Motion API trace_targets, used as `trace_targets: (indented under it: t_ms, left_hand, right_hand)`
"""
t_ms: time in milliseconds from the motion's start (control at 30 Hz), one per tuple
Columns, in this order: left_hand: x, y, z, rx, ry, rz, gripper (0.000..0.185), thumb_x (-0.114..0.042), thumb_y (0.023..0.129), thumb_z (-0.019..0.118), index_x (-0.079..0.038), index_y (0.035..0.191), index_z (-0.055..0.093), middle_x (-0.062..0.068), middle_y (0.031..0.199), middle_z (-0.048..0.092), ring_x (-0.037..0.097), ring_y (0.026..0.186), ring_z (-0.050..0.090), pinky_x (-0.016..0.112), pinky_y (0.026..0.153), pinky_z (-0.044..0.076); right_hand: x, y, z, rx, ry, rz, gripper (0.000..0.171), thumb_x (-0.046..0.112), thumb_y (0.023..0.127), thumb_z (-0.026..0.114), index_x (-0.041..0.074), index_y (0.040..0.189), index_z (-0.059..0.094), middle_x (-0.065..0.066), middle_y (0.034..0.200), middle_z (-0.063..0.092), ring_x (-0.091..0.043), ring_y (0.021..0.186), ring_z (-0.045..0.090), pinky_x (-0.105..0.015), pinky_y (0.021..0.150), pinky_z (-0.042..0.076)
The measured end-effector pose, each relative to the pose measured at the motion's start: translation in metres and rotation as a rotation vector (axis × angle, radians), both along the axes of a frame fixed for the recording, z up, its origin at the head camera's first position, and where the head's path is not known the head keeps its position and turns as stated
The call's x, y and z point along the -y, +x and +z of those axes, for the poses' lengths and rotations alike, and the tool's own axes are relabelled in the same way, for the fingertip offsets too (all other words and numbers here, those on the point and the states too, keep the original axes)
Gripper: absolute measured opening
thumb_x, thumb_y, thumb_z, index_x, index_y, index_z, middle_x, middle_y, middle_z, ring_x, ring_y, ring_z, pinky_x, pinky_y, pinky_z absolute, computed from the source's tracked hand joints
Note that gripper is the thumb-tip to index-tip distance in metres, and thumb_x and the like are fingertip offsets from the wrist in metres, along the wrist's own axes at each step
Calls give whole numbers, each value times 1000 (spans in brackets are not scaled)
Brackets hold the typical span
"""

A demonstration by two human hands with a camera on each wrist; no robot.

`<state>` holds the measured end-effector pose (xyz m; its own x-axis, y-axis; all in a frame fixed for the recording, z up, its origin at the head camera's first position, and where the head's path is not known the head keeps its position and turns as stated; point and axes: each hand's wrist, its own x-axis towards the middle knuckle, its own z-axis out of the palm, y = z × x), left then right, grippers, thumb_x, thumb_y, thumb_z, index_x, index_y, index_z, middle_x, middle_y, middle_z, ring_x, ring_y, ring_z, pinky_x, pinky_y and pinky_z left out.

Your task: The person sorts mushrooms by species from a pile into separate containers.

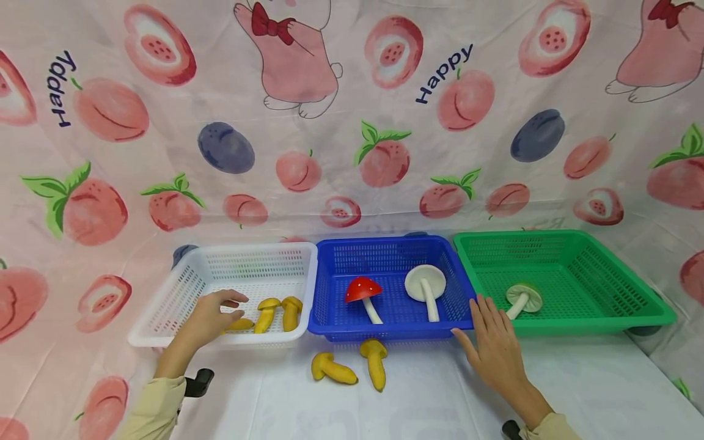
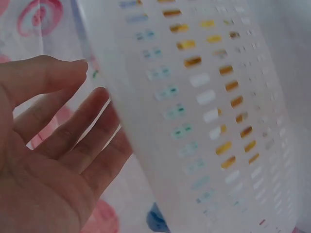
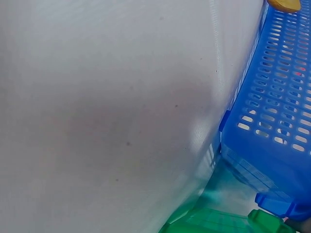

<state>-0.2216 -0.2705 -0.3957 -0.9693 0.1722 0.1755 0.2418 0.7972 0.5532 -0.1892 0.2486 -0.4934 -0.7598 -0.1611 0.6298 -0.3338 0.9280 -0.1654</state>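
Observation:
My left hand [image 1: 219,313] hovers over the front edge of the white basket [image 1: 165,305], fingers relaxed and holding nothing. Just beneath it lies a yellow mushroom [image 1: 240,324]; two more yellow mushrooms [image 1: 277,313] lie beside that one in the basket. In the left wrist view the left hand [image 2: 58,150] is spread open beside the white basket's wall [image 2: 194,97]. My right hand [image 1: 493,343] lies flat on the table, fingertips near the front right corner of the blue basket [image 1: 385,256]. Two yellow mushrooms [image 1: 352,366] lie on the table in front of the blue basket.
The blue basket holds a red mushroom [image 1: 364,294] and a white mushroom [image 1: 426,288]. The green basket [image 1: 599,275] on the right holds a pale mushroom [image 1: 522,299]. A fruit-print cloth [image 1: 352,122] hangs behind. The right wrist view shows the tablecloth [image 3: 97,107], blue basket [image 3: 277,116] and green basket [image 3: 214,222].

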Motion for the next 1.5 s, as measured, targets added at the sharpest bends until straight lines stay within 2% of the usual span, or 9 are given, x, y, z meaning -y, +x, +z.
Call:
trace_targets:
  t_ms: [200, 600, 867, 1033, 1267, 1400, 1500]
  left_hand:
    - [-17, 14, 5, -59, 51, -50, 22, 0, 81, 68, -2, 103, 67, 16, 103, 65, 35, 95, 61, 40, 73, 55]
    - [-45, 37, 9, -81, 122, -95, 24, 3, 79, 70, -4, 102, 67, 10, 103, 67, 28, 96, 62, 33, 73, 56]
    - [-58, 47, 7, -37, 128, -98, 25, 0, 80, 71, -7, 103, 68, 7, 106, 66, 24, 98, 61, 33, 75, 55]
    - [-66, 53, 2, -35, 152, -144, 27, 1, 79, 71, -8, 104, 67, 4, 106, 66, 24, 98, 61, 31, 74, 56]
    - [-79, 60, -3, 21, 144, -190, 26, 0, 81, 70, -9, 104, 67, 0, 105, 65, 24, 99, 60, 30, 75, 55]
    - [-85, 63, -5, 33, 157, -204, 25, 1, 81, 69, -11, 103, 67, 0, 106, 65, 24, 100, 60, 33, 76, 55]
    - [-88, 64, -6, 53, 158, -241, 26, 0, 81, 68, -13, 104, 67, 1, 108, 64, 24, 100, 59, 34, 76, 55]
  right_hand:
    - [0, 0, 0, 9, 2, -2, 71, 46, 93, 53, -9, 137, 41, -29, 141, 39, -44, 131, 33, -49, 114, 14]
    - [-1, 0, -1, 1, 4, -5, 71, 46, 92, 54, -9, 137, 41, -29, 141, 39, -44, 130, 34, -50, 113, 15]
    - [-2, -1, -3, -11, 5, -4, 72, 47, 93, 52, -8, 137, 41, -28, 141, 39, -43, 132, 33, -49, 114, 15]
    - [-2, -2, -4, -9, -1, -2, 72, 47, 93, 53, -8, 137, 41, -28, 141, 39, -44, 131, 34, -50, 114, 14]
    - [-1, -2, -3, -3, -7, -1, 71, 47, 93, 52, -8, 137, 41, -28, 141, 38, -44, 131, 34, -49, 114, 14]
    - [-1, -2, -3, -3, -8, -1, 71, 47, 93, 52, -8, 137, 41, -28, 141, 38, -44, 131, 34, -49, 114, 13]
    - [-1, -2, -2, -3, -5, -3, 72, 47, 93, 51, -8, 137, 41, -28, 141, 38, -44, 130, 34, -49, 114, 13]
